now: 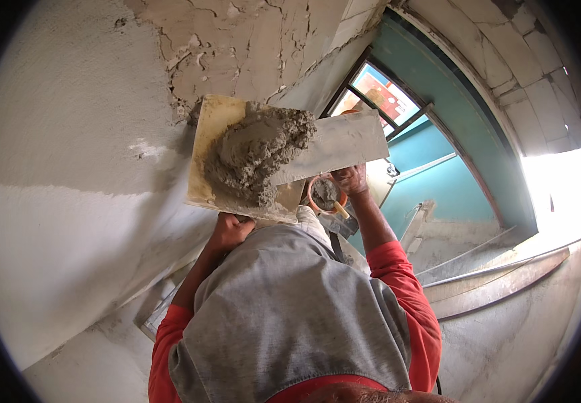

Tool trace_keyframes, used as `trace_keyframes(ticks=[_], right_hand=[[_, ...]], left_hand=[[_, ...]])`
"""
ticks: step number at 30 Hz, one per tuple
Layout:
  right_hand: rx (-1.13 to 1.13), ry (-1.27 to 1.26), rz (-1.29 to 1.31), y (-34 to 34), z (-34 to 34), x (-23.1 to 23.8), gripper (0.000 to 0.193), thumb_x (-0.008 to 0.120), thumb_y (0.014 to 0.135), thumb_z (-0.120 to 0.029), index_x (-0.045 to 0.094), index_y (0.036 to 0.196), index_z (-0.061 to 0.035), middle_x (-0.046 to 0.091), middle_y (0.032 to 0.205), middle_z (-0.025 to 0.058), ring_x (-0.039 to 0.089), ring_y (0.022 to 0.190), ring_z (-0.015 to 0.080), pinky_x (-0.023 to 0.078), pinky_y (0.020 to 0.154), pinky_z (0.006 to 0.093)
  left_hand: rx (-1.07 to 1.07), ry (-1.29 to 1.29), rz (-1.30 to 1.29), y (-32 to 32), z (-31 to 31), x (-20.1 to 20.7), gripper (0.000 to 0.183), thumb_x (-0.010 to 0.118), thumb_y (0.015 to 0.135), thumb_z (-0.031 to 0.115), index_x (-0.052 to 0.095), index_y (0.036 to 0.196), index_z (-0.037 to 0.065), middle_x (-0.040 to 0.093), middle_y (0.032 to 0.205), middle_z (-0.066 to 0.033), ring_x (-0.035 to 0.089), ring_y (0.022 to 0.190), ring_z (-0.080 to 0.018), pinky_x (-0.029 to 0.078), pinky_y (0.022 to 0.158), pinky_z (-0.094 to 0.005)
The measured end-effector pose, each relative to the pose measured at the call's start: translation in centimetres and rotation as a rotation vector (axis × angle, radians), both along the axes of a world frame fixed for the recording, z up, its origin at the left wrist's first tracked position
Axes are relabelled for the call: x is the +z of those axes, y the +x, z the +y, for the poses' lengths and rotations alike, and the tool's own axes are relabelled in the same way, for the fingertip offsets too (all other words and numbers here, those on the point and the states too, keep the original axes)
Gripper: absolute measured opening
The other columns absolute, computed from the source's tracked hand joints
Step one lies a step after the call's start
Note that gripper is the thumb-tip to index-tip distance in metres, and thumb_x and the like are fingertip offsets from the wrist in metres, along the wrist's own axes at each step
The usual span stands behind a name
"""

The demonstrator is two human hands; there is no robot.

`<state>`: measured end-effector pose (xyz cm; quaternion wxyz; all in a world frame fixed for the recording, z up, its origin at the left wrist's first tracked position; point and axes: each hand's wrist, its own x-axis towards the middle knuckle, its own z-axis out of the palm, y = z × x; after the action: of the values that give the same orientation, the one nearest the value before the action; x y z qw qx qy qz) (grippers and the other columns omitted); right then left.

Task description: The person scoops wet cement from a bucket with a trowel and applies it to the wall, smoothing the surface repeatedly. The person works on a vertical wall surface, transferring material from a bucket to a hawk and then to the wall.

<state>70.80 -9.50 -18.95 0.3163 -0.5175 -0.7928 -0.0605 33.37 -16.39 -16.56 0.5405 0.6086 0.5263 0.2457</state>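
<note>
My left hand (231,230) is closed at the near edge of a plasterer's hawk (227,107), a pale yellowish board held up in front of my chest. Its grip underneath is partly hidden. A thick heap of wet grey mortar (253,148) lies on the board. My right hand (351,180) is closed on a rectangular plastering trowel (347,141), whose handle the blade hides. The blade's left end meets the mortar heap. Beyond the board, rough wet mortar (230,47) with cracks and ragged edges covers part of the wall.
Below the trowel stands an orange-rimmed bucket (310,195) of mortar with a tool handle in it. Smooth plastered wall (69,134) rises close on my left. At right are a teal wall (472,154), a window (381,97), a bright opening and a curved plank (499,285) on the floor.
</note>
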Motion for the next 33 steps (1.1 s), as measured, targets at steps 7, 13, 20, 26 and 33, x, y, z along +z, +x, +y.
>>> trace_keyframes(ticks=[7,13,20,26,33], right_hand=[[0.05,-0.05,0.016,-0.7,1.1,-2.3,0.032,0.071,0.077,-0.015,0.071,0.108,-0.0068,0.068,0.113,0.0165,0.062,0.109,0.0415,0.047,0.098,0.0541],[0.143,-0.064,0.017,-0.2,4.1,-5.6,0.03,0.072,0.074,-0.013,0.072,0.104,-0.0059,0.07,0.108,0.0161,0.064,0.104,0.042,0.049,0.094,0.0532],[0.34,-0.148,-0.116,3.3,9.7,-8.8,0.032,0.072,0.076,-0.016,0.071,0.107,-0.007,0.068,0.111,0.0168,0.064,0.106,0.0402,0.049,0.095,0.0532],[0.488,-0.175,-0.239,2.8,16.1,-11.7,0.037,0.071,0.082,-0.023,0.068,0.116,-0.0087,0.064,0.122,0.0182,0.059,0.115,0.0406,0.046,0.099,0.0558],[0.666,-0.388,-0.455,-5.6,24.0,-9.5,0.057,0.071,0.086,-0.026,0.054,0.138,-0.0091,0.058,0.131,0.0177,0.052,0.127,0.0379,0.036,0.109,0.0553]], left_hand=[[0.036,-0.032,-0.229,-0.8,-1.7,-2.7,0.034,0.073,0.082,0.006,0.068,0.114,-0.003,0.068,0.123,-0.0165,0.064,0.113,-0.0226,0.049,0.093,-0.0325],[0.258,-0.26,-0.35,0.6,-3.3,-8.1,0.043,0.071,0.088,0.01,0.059,0.128,-0.003,0.067,0.125,-0.0123,0.066,0.111,-0.0212,0.052,0.09,-0.0349],[0.332,0.006,-0.019,7.5,-4.1,-10.4,0.033,0.067,0.09,0.018,0.065,0.117,-0.001,0.069,0.114,-0.0177,0.065,0.107,-0.0313,0.051,0.092,-0.0417],[0.544,-0.094,-0.054,11.6,-5.3,-13.6,0.033,0.063,0.09,0.019,0.066,0.116,-0.001,0.069,0.111,-0.0215,0.064,0.108,-0.0392,0.05,0.094,-0.0461],[0.729,-0.208,-0.082,14.2,-6.0,-16.4,0.028,0.063,0.088,0.017,0.066,0.109,-0.001,0.07,0.104,-0.021,0.066,0.099,-0.0401,0.052,0.086,-0.0461]])
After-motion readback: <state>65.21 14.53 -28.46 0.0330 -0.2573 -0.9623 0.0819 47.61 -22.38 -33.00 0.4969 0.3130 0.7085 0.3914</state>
